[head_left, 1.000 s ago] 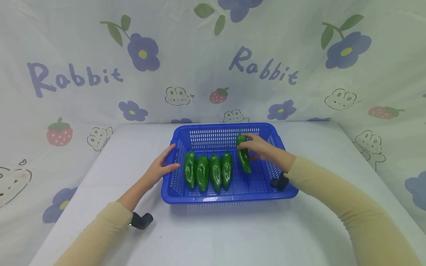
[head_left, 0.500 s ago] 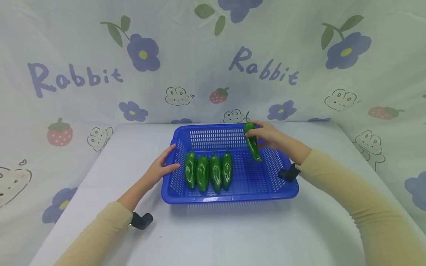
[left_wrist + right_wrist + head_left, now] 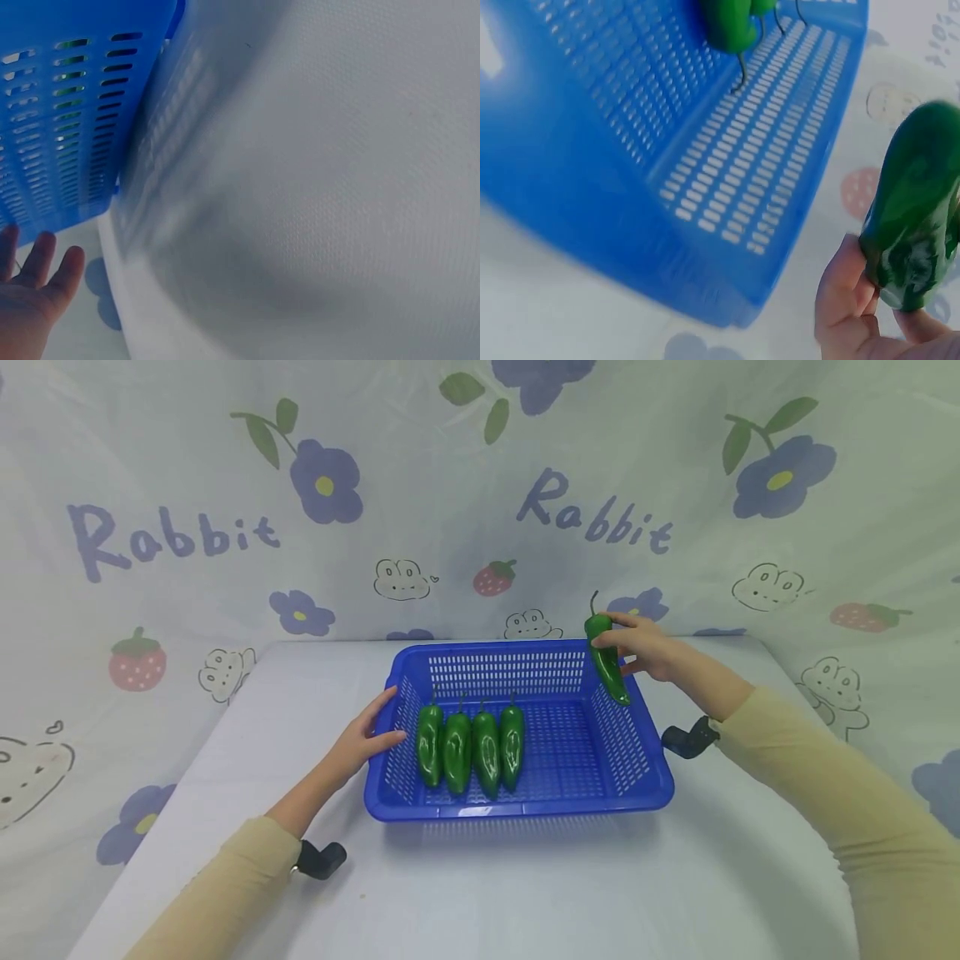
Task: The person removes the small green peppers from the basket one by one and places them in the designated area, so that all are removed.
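Fingers and thumb of my right hand (image 3: 652,647) pinch a glossy green chili pepper (image 3: 606,662) near its stem end. The pepper hangs tilted over the back right corner of the blue plastic basket (image 3: 517,811), its tip overlapping the right wall in the head view. Close up in the right wrist view, the pepper (image 3: 911,202) stands out beside the basket rim. Several more green chili peppers (image 3: 457,752) lie side by side in the basket's left half, stems to the back. My left hand (image 3: 352,745) rests at the left rim with fingers extended, thumb reaching over it.
The basket stands on a white-covered table (image 3: 480,893), with slotted walls casting a shadow. Behind and around the table hangs a pale curtain (image 3: 450,493) printed with flowers, rabbits and strawberries. Black wrist cameras sit at both cuffs.
My right hand has lifted the chili pepper from inside the basket and carried it up, right and back to the corner. My left hand and the other peppers have stayed put.
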Demonstrator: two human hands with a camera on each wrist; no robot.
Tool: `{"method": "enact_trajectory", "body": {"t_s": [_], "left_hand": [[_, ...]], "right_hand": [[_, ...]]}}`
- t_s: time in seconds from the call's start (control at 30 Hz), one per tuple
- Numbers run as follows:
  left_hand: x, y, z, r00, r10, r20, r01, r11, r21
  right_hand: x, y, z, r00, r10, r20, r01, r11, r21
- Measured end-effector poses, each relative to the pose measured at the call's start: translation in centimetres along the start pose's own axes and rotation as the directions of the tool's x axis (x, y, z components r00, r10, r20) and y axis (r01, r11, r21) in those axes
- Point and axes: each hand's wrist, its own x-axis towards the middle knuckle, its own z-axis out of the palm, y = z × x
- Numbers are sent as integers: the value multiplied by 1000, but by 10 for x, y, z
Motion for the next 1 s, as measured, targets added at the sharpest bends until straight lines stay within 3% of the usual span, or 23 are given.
{"method": "enact_trajectory", "body": {"t_s": [0.4, 1.0], "left_hand": [[0, 0, 0, 1000, -1, 8, 1, 1000, 2], [-2, 1, 1, 1000, 0, 5, 0, 1000, -11]], "right_hand": [[-12, 20, -34, 997, -3, -78, 0, 1000, -28], [-12, 64, -51, 984, 35, -173, -37, 999, -11]]}}
